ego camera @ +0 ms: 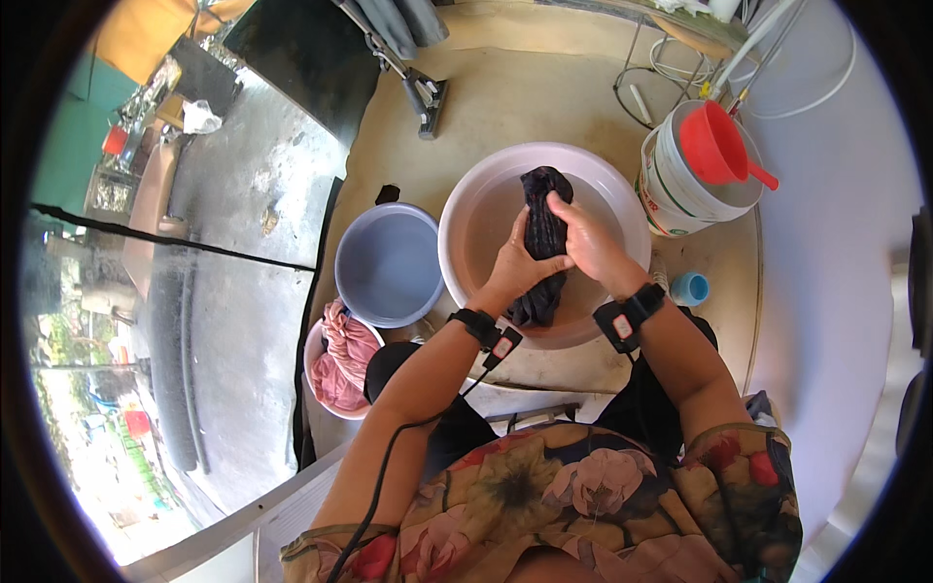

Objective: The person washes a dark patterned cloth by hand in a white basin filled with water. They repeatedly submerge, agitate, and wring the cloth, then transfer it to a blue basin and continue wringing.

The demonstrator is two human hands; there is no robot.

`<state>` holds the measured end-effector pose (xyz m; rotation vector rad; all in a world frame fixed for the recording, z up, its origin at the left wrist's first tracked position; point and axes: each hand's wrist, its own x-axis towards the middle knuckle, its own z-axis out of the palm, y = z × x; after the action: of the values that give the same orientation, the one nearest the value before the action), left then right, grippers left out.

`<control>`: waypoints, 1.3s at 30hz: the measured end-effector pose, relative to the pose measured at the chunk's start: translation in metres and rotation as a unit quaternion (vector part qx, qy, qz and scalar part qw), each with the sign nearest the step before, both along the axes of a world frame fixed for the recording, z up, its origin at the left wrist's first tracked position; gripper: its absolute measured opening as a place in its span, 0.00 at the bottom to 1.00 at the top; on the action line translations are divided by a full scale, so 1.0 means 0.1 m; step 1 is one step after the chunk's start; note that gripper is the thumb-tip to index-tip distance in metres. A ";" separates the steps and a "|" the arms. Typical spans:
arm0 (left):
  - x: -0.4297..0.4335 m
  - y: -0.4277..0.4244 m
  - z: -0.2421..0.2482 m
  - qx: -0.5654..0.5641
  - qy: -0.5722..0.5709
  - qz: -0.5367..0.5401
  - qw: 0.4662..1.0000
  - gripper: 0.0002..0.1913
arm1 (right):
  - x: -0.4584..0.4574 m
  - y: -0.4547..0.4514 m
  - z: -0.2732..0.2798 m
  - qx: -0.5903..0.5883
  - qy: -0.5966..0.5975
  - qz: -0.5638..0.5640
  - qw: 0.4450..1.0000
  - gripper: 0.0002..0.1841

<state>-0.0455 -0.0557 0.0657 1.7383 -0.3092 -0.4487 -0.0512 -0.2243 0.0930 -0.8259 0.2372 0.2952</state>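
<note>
A dark, wet cloth, bunched lengthwise, is held over a large white plastic basin. My left hand grips it from the left around its middle. On the other side my right hand clasps it, thumb pressed near the upper end. The cloth's lower end hangs towards the basin's near rim; whether it touches the water there is hard to see. Cloudy water stands in the basin under both hands.
Left of the basin stand a blue-grey basin and a smaller tub of pink cloth. To the right are stacked white buckets with a red dipper, and a blue cup. A mop rests beyond.
</note>
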 end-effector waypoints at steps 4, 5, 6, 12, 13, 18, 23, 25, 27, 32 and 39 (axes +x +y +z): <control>0.13 0.18 0.14 -0.144 0.153 0.008 0.978 0.48 | 0.05 -0.34 -0.02 -0.048 -0.022 0.051 0.997 0.20; 0.15 0.23 0.20 -0.157 0.182 0.005 0.971 0.46 | 0.08 -0.44 -0.05 -0.082 -0.030 0.056 0.995 0.20; 0.15 0.26 0.25 -0.207 0.213 -0.011 0.955 0.41 | 0.17 -0.47 -0.12 -0.087 -0.021 0.071 0.993 0.21; 0.18 0.37 0.40 -0.287 0.316 -0.070 0.901 0.36 | 0.66 -0.56 -0.20 -0.090 -0.102 0.200 0.970 0.56; 0.19 0.38 0.39 -0.299 0.338 -0.092 0.887 0.36 | 0.72 -0.52 -0.16 -0.074 -0.130 0.223 0.963 0.62; 0.25 0.40 0.35 -0.324 0.387 -0.142 0.852 0.40 | 0.97 -0.20 0.06 0.058 -0.192 0.273 0.941 0.60; 0.27 0.33 0.44 -0.312 0.379 -0.133 0.861 0.38 | 1.07 -0.12 0.31 -0.006 -0.136 0.273 0.952 0.21; 0.25 0.26 0.44 -0.261 0.333 -0.105 0.900 0.33 | 1.10 -0.14 0.39 -0.147 -0.047 0.255 0.954 0.19; 0.22 0.17 0.37 -0.173 0.284 -0.087 0.939 0.29 | 1.10 -0.10 0.38 -0.227 -0.061 0.267 0.935 0.12; 0.09 -0.01 -0.05 -0.087 0.215 0.019 0.972 0.21 | 0.98 0.36 -0.08 -0.567 -0.128 0.182 0.793 0.13; -0.11 0.01 -0.16 0.096 0.128 0.121 0.980 0.56 | 0.65 0.55 -0.33 -0.612 -0.069 -0.037 0.787 0.16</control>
<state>-0.0564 -0.0551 0.0501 1.8517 0.1332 -0.5293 0.0142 -0.1693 0.0600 -2.1241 0.3184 -0.0461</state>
